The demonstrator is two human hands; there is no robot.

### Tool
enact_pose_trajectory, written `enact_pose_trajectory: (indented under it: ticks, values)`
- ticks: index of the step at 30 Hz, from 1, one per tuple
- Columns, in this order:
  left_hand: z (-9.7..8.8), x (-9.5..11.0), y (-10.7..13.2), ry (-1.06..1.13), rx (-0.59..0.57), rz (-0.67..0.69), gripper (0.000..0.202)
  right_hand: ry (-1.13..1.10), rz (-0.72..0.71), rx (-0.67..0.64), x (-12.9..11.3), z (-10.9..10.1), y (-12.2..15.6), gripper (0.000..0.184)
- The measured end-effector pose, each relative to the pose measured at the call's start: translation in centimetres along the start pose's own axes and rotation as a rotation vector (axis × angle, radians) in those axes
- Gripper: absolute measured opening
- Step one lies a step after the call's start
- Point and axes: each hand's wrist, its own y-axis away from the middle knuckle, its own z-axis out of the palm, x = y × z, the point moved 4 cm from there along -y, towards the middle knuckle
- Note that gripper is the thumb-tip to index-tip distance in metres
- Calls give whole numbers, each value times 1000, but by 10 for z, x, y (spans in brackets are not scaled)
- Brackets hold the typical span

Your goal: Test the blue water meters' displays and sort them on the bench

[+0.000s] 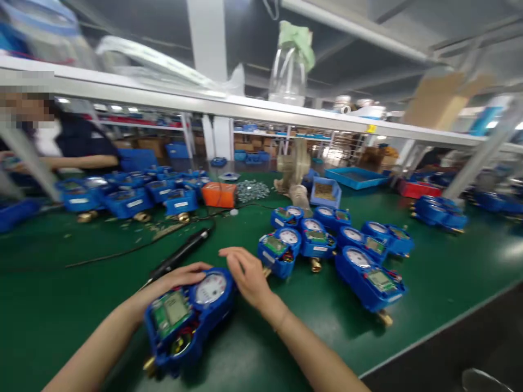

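Observation:
A blue water meter (204,321) with a round white dial and an uncovered green circuit board lies tilted in front of me on the green table. My left hand (183,279) grips its far left side, fingers over the housing by the dial. My right hand (249,277) is by the meter's right edge with its fingers loosely bent and apart; whether it touches the housing is unclear. Behind the left hand lies a black pen-shaped electric screwdriver (180,255) with a cord. Right of my right hand stand several similar open meters (280,250) with brass fittings.
More blue meters (126,201) are grouped at the back left, near a person's arm (81,162). An orange box (219,194), a pile of small screws (252,190) and a blue bin (326,192) line the back. A white shelf beam (245,106) crosses above the green table (310,321).

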Motion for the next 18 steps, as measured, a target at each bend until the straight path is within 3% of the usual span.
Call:
enact_pose_trajectory:
  ticks: [5, 8, 10, 12, 13, 14, 17, 18]
  values:
    - [-24, -7, 19, -79, 90, 93, 48, -125, 93, -328, 2, 19, -33, 41]
    - [-48, -10, 48, -166, 332, 119, 49, -298, 227, -553, 6, 40, -41, 54]
    - [-61, -14, 85, -197, 557, 139, 48, -374, 318, -660, 12, 51, -43, 61]
    - [-58, -25, 126, -194, 720, 140, 44, -369, 378, -730, 17, 58, -43, 64]
    - [-49, -34, 142, -175, 720, 122, 42, -350, 400, -759, 19, 60, -43, 64]
    - [-34, -46, 153, -143, 644, 86, 41, -330, 428, -790, 21, 62, -42, 64]
    - [36, -88, 156, 13, 155, -75, 46, -256, 513, -861, 25, 62, -39, 59]
    - [54, -98, 151, 28, 128, -64, 52, -234, 537, -874, 26, 61, -38, 58]
